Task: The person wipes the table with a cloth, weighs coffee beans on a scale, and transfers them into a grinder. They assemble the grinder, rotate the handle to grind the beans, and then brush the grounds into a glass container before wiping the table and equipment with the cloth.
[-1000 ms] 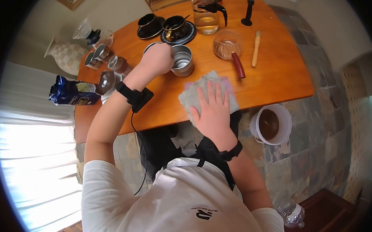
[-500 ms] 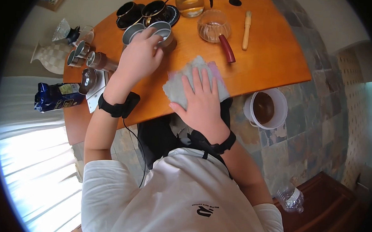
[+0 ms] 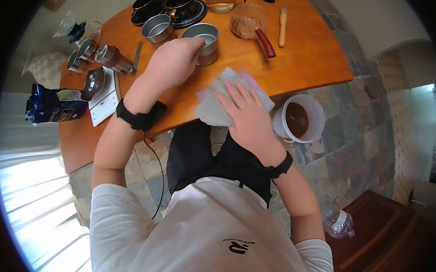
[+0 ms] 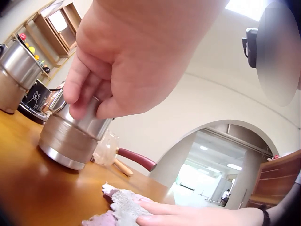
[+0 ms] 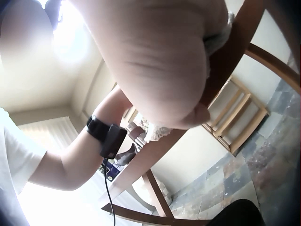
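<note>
In the head view my left hand pinches the near rim of a steel canister with a brownish band. The left wrist view shows thumb and fingers at the rim of this upright canister, its base at the table top. A second canister stands behind it to the left. My right hand lies flat with fingers spread on a grey and lilac cloth at the table's front edge. In the right wrist view the palm side hides most of the cloth.
Right of the canister stands a glass pot with a red handle, beside a wooden-handled brush. Black cups are behind. A grinder, white scale and blue bag stand left. A bucket is on the floor.
My left hand has gone from the left canister to the right one and now pinches its rim. The right hand stays on the cloth. The head view has shifted.
</note>
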Demonstrator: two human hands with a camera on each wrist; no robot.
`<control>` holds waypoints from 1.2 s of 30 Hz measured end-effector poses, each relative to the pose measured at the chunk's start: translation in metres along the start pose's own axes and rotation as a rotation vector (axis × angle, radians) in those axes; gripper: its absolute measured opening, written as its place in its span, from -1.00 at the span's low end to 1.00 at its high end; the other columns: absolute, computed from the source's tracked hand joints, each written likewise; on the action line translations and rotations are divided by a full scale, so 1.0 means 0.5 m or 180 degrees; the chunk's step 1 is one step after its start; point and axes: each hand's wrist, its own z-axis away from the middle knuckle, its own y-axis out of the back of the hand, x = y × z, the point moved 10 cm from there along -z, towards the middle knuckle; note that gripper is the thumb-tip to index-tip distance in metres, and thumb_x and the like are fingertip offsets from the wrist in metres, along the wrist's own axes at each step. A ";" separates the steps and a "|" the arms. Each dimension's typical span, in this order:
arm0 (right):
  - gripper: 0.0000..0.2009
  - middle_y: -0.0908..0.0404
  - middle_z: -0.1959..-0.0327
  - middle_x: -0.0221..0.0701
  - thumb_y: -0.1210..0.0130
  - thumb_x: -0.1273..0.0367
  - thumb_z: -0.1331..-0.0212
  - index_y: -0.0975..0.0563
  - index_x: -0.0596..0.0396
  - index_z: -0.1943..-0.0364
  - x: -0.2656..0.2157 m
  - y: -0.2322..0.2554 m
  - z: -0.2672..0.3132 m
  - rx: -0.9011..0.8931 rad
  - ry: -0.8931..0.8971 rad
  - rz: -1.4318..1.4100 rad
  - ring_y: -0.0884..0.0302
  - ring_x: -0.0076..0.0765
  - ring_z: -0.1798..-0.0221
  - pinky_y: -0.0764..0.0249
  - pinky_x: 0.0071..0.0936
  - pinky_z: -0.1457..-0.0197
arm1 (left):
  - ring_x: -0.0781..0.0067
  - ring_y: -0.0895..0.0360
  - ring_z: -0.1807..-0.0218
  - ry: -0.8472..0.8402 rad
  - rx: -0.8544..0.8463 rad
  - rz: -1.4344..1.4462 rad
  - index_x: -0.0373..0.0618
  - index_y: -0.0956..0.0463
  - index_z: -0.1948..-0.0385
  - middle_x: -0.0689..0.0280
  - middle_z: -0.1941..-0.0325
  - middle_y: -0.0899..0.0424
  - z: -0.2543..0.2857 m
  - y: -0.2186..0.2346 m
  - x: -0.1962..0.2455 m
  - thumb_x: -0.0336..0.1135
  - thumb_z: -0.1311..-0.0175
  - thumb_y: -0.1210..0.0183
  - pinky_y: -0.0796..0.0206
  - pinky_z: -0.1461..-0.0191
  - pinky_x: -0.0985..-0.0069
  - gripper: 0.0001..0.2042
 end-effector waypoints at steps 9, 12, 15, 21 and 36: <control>-0.43 -0.25 -0.44 -0.11 0.07 0.34 -0.24 -0.25 0.14 -0.38 0.162 0.040 0.072 0.1151 -0.2093 -0.6496 -0.21 0.07 -0.47 -0.12 -0.01 -0.54 | 0.41 -0.51 0.37 -0.0430 0.0401 0.0693 -0.08 -0.48 -0.01 0.24 -0.27 -0.42 0.077 0.012 0.001 -0.37 -0.12 -0.33 -0.43 0.26 0.49 -0.61; -0.34 -0.16 -0.48 -0.04 0.08 0.25 -0.27 -0.12 0.24 -0.44 0.129 0.096 0.028 0.1305 -0.1251 -0.7169 -0.09 0.09 -0.53 -0.07 0.02 -0.56 | -0.04 -0.46 -0.26 -0.0023 0.0477 0.1278 -0.13 -0.28 -0.27 0.09 -0.39 -0.31 0.075 0.002 -0.045 -0.22 -0.08 -0.38 -0.34 -0.29 0.27 -0.31; -0.32 -0.12 -0.50 -0.04 0.07 0.18 -0.28 -0.12 0.24 -0.43 0.125 0.105 0.010 0.1524 -0.1219 -0.6727 -0.05 0.10 -0.55 -0.03 0.06 -0.57 | 0.06 -0.28 -0.45 0.0317 0.0085 0.1845 -0.19 -0.08 -0.41 -0.01 -0.40 -0.33 0.069 -0.048 -0.082 -0.11 0.01 -0.46 -0.19 -0.43 0.30 -0.05; -0.39 -0.19 -0.47 -0.10 0.04 0.23 -0.29 -0.19 0.18 -0.40 0.095 0.101 -0.041 0.1656 -0.1147 -0.6359 -0.12 0.02 -0.52 -0.09 -0.01 -0.56 | 0.37 -0.49 0.05 0.0255 0.0047 0.2581 -0.23 -0.19 -0.34 0.04 -0.21 -0.51 0.046 -0.117 -0.099 -0.12 0.08 -0.51 -0.35 -0.03 0.48 -0.09; -0.74 -0.64 0.30 -0.12 0.00 0.48 -0.02 -0.56 0.27 0.18 -0.046 0.038 -0.251 -0.1154 -0.0706 -0.1403 -0.60 -0.15 0.24 -0.48 -0.35 0.16 | 0.30 -0.51 -0.12 0.0141 -0.0062 0.3454 -0.25 -0.36 -0.15 0.11 -0.07 -0.55 0.100 -0.040 -0.119 -0.14 0.14 -0.45 -0.35 -0.19 0.41 -0.25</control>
